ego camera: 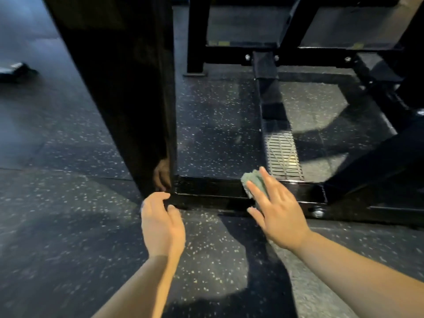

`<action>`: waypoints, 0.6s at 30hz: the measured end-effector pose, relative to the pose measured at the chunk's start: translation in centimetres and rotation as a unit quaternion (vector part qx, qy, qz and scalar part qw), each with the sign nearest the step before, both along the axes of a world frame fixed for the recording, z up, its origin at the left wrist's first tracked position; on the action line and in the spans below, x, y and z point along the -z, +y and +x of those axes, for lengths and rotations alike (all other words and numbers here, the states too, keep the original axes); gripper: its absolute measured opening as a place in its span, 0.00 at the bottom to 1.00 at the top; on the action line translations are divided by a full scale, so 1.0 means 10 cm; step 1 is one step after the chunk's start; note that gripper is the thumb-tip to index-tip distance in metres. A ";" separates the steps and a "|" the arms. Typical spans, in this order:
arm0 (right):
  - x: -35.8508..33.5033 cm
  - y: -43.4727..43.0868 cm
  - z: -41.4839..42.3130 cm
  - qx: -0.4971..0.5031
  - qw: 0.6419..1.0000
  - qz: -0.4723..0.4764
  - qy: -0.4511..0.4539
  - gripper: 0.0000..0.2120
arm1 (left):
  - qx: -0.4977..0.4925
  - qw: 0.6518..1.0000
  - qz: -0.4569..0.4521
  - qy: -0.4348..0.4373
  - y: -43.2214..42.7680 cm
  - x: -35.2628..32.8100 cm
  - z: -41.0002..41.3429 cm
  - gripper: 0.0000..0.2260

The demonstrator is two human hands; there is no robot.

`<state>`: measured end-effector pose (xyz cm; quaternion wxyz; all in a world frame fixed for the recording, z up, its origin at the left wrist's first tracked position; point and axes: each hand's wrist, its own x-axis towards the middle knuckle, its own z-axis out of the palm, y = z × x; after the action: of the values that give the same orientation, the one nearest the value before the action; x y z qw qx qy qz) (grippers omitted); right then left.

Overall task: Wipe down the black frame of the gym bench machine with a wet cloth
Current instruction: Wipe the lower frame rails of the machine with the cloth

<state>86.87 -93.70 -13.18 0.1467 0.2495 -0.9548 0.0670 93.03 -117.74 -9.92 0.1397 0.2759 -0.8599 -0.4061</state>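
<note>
Nearest you, your left hand [161, 222] hangs loose, fingers lightly curled, grasping nothing, just short of the upright post [128, 92] at 11 o'clock. Your right hand [278, 211], at 1 o'clock, presses flat with fingers spread on the green cloth [253, 181], which lies on the low crossbar [206, 190] of the black frame. Risks: the cloth is only pinned, not gripped, so a fast stroke could slide it off the bar onto the speckled floor [68, 214]; the bolt head [318, 212] at 2 o'clock could snag it or nick your knuckles. Beyond, the grated plate [283, 154] could catch fibres. No brand, label or writing is readable anywhere.
</note>
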 end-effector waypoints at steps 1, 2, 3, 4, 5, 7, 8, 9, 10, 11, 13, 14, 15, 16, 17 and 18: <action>-0.01 -0.17 -0.01 0.023 0.999 -0.033 -0.004 0.25 | -0.032 0.999 0.042 0.005 -0.09 -0.04 -0.03 0.13; 0.01 -0.32 0.00 0.042 0.998 -0.047 -0.013 0.24 | -0.057 0.993 0.100 0.009 -0.11 -0.07 -0.05 0.14; 0.02 -0.52 -0.01 0.047 0.997 -0.052 -0.016 0.24 | -0.080 0.984 0.156 0.020 -0.13 -0.12 -0.06 0.14; 0.01 -0.74 -0.04 0.036 0.997 -0.057 -0.022 0.23 | -0.092 0.977 0.189 0.033 -0.17 -0.19 -0.08 0.15; 0.00 -0.92 -0.05 0.017 0.997 -0.065 -0.027 0.23 | -0.097 0.973 0.208 0.037 -0.18 -0.25 -0.09 0.16; -0.04 -1.23 -0.08 -0.016 0.994 -0.109 -0.028 0.22 | -0.095 0.972 0.213 0.041 -0.24 -0.36 -0.10 0.16; -0.05 -1.35 -0.09 -0.016 0.991 -0.130 -0.033 0.23 | -0.089 0.974 0.204 0.040 -0.25 -0.38 -0.10 0.16; -0.07 -1.48 -0.09 -0.015 0.987 -0.154 -0.049 0.25 | -0.082 0.977 0.190 0.040 -0.30 -0.40 -0.10 0.16; -0.13 -1.60 -0.08 -0.009 0.980 -0.182 -0.082 0.25 | -0.074 0.980 0.182 0.036 -0.34 -0.43 -0.11 0.16; -0.22 -1.71 -0.04 -0.004 0.965 -0.229 -0.124 0.23 | -0.072 0.981 0.179 0.033 -0.37 -0.48 -0.13 0.16; -0.47 -1.91 0.04 0.051 0.900 -0.366 -0.231 0.18 | -0.071 0.983 0.169 0.026 -0.42 -0.63 -0.16 0.15; -0.56 -2.00 0.08 0.112 0.839 -0.440 -0.298 0.18 | -0.062 0.986 0.155 0.024 -0.43 -0.73 -0.19 0.14; -0.65 -2.08 0.14 0.162 0.757 -0.515 -0.369 0.18 | -0.047 0.989 0.140 0.028 -0.44 -0.84 -0.19 0.14; -0.71 -2.15 0.18 0.198 0.664 -0.592 -0.412 0.18 | -0.033 0.990 0.133 0.031 -0.45 -0.91 -0.20 0.15; -0.82 -2.22 0.21 0.226 0.561 -0.668 -0.434 0.18 | -0.021 0.990 0.135 0.033 -0.46 -0.98 -0.22 0.16; -0.93 -2.25 0.24 0.242 0.467 -0.727 -0.441 0.16 | -0.013 0.989 0.144 0.036 -0.46 -1.04 -0.23 0.16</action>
<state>89.28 -116.15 -3.83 -0.1554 -0.2513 -0.5220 0.8001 90.77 -122.36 0.43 0.1350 0.2898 -0.7833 -0.5332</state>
